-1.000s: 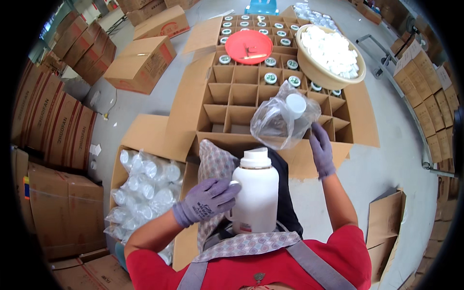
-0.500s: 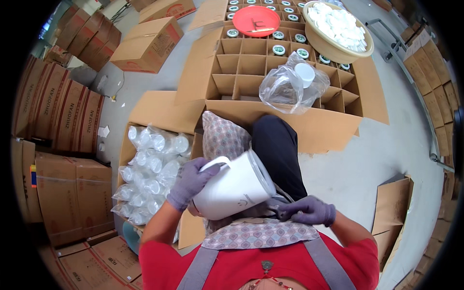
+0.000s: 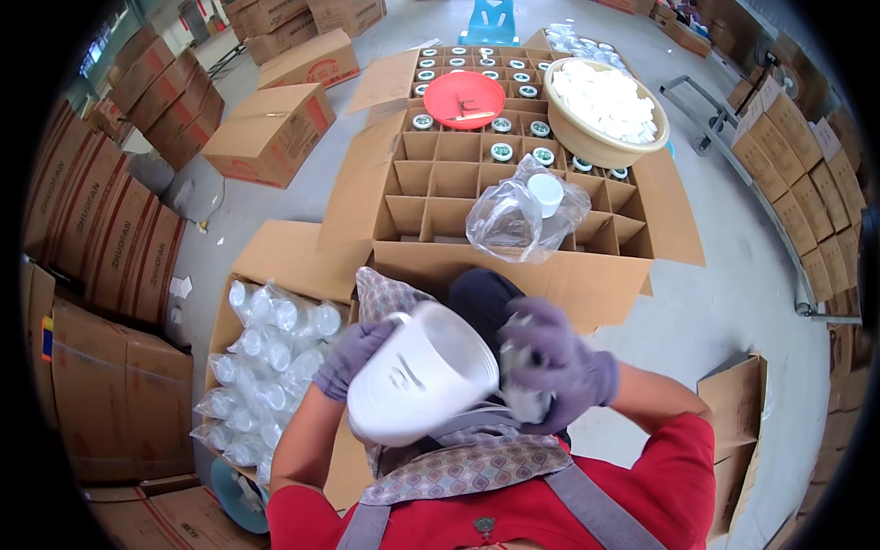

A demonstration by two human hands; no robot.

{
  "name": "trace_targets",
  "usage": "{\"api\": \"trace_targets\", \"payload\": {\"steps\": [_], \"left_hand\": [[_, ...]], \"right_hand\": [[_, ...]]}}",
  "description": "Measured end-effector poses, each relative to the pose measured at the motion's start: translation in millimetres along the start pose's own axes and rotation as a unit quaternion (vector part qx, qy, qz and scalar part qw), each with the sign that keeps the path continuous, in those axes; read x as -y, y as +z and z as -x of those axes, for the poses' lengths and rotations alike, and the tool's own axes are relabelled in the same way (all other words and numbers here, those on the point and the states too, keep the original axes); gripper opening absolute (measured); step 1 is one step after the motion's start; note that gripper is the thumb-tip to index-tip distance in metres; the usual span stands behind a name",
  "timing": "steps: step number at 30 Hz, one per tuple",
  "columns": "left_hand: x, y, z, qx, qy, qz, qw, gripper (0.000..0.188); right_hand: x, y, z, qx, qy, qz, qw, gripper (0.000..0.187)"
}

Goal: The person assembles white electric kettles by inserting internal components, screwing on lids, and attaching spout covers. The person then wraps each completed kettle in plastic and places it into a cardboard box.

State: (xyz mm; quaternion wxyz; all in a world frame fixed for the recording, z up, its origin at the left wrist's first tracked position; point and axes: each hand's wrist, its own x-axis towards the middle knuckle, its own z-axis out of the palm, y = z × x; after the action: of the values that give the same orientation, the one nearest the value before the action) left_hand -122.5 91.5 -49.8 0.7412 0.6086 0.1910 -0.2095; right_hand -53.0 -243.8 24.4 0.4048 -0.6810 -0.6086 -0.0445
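The left hand [image 3: 351, 356] grips the jug [image 3: 403, 385] on its handle side, its open mouth tipped towards the right hand [image 3: 570, 371]. The jug sits between the near edge of the carton [image 3: 587, 289] and the apron [image 3: 458, 466]. Blur hides whether the right hand holds the pale piece [image 3: 529, 403] beside it. A firm left grip and fingers clear of the rim should help.

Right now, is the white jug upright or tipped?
Tipped: the white jug leans, its open mouth facing toward the right hand, with the left hand at its handle.
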Motion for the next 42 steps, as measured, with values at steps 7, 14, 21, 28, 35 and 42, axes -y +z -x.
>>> {"api": "trace_targets", "payload": {"steps": [7,14,21,28,35,42], "left_hand": [[-53.0,63.3,-15.3,0.086,0.315,-0.382,0.865,0.043],[-105.3,130.3,-35.8,0.055,0.608,-0.488,0.624,0.054],[-103.8,140.3,-67.6,0.143,0.442,-0.337,0.819,0.058],[-103.3,122.0,-101.2,0.201,0.634,-0.525,0.531,0.053],[-11.7,31.7,-92.9,0.159,0.323,-0.665,0.654,0.062],[-10.3,34.4,-71.7,0.271,0.035,-0.225,0.935,0.062]], "right_hand": [[-48.4,-16.6,0.9,-0.155,0.116,-0.072,0.978,0.142],[-63.9,4.8,-22.4,-0.283,0.128,-0.29,0.905,0.128],[-93.6,10.3,4.2,-0.256,0.14,-0.32,0.901,0.136],[-134.2,-20.1,32.9,-0.347,0.165,-0.724,0.573,0.083],[-321.9,-94.7,178.7,-0.575,0.325,-0.49,0.569,0.039],[-373.8,-127.4,207.9,-0.451,0.576,0.115,0.672,0.047]]}}
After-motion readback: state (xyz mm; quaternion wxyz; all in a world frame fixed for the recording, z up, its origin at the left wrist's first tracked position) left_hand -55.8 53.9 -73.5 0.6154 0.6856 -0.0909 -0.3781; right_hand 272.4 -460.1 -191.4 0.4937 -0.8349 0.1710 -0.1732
